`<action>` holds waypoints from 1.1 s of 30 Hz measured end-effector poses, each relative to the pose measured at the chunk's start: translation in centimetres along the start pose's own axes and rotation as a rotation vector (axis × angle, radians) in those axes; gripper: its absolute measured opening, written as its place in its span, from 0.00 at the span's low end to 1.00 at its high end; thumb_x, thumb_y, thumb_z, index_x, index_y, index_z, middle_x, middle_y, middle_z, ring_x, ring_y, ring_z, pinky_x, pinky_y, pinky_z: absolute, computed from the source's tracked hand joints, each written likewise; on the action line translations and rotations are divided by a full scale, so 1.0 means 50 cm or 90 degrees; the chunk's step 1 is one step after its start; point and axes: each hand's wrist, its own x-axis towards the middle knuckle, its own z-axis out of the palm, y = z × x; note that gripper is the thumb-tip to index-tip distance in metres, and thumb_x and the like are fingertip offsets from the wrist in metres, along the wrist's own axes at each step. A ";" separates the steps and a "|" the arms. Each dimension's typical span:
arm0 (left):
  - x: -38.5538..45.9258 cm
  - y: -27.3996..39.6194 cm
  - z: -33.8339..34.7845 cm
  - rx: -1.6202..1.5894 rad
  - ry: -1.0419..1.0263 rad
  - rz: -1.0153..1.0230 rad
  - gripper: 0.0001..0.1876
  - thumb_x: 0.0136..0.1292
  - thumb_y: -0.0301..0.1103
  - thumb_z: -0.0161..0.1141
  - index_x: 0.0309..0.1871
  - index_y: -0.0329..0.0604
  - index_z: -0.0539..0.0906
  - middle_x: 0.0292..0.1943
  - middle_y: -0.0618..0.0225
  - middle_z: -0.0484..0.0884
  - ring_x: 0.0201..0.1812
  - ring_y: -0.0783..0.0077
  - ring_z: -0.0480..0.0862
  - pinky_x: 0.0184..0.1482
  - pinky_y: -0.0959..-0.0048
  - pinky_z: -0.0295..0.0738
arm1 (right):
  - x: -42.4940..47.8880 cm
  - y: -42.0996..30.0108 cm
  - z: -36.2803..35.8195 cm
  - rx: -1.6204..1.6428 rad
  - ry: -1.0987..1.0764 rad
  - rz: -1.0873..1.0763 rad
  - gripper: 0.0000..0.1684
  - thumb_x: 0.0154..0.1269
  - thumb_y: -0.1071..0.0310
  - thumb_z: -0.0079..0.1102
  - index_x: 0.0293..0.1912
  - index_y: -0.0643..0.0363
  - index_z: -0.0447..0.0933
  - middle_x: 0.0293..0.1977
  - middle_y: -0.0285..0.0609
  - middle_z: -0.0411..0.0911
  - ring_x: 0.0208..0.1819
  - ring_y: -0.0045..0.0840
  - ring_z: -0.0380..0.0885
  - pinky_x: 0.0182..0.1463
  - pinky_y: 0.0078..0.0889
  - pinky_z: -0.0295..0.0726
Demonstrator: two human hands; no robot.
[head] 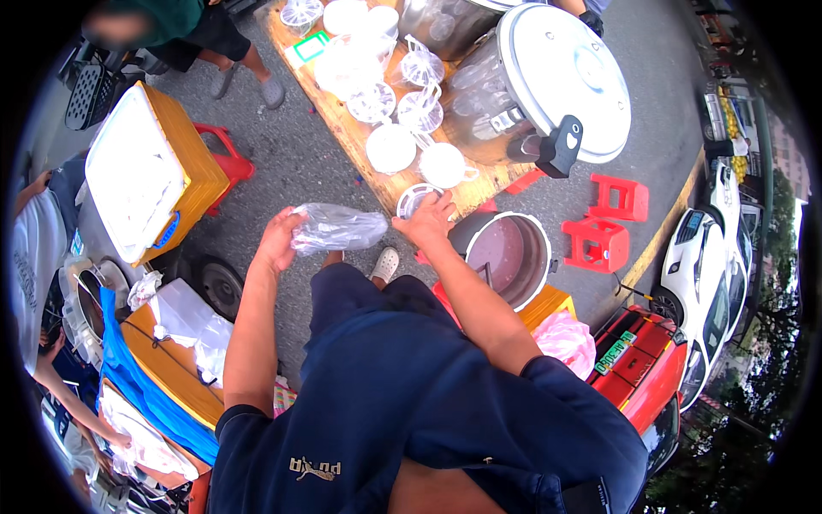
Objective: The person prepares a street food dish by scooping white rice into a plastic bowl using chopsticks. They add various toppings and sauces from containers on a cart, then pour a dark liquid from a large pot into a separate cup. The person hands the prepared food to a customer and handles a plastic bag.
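My left hand (278, 239) is closed around one end of a crinkled clear plastic bag (340, 227), held over the road; its contents are hard to make out. At the near corner of the wooden table (321, 106), my right hand (429, 221) has its thumb and fingers around a round plastic cup (414, 196), partly hidden by the hand. Just beyond stand white-lidded cups (390, 148) in clear bags. Beside them is a large steel pot with a metal lid (568, 77) and black handle. Right of my right hand, an open pot (501, 250) holds pinkish-purple liquid and a utensil handle.
Red plastic stools (597, 244) stand to the right, near a red vehicle (642, 372) and a pink bag (565, 344). At left are a yellow box with a white lid (131, 173), a wheel (218, 286) and scooters. Several people stand left and beyond the table.
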 end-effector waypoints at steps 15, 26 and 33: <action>0.223 -0.165 0.214 -0.066 -0.117 -0.097 0.13 0.72 0.28 0.61 0.57 0.38 0.78 0.50 0.61 0.86 0.50 0.66 0.87 0.55 0.64 0.85 | -0.081 0.167 -0.134 -0.029 0.128 -0.094 0.54 0.43 0.45 0.82 0.60 0.67 0.64 0.70 0.62 0.53 0.70 0.58 0.57 0.67 0.61 0.71; 0.273 -0.248 0.333 0.187 -0.042 -0.041 0.13 0.75 0.31 0.56 0.57 0.40 0.83 0.44 0.66 0.86 0.40 0.71 0.85 0.43 0.70 0.79 | -0.006 0.080 -0.015 -0.024 0.031 -0.073 0.60 0.42 0.46 0.82 0.67 0.67 0.60 0.74 0.61 0.47 0.73 0.57 0.53 0.70 0.66 0.67; 0.179 -0.257 0.339 0.631 0.006 0.450 0.14 0.71 0.28 0.59 0.58 0.39 0.85 0.44 0.59 0.79 0.47 0.56 0.82 0.54 0.65 0.78 | -0.007 0.102 0.015 0.000 0.084 -0.117 0.54 0.47 0.48 0.80 0.64 0.67 0.62 0.72 0.65 0.53 0.73 0.57 0.56 0.70 0.66 0.66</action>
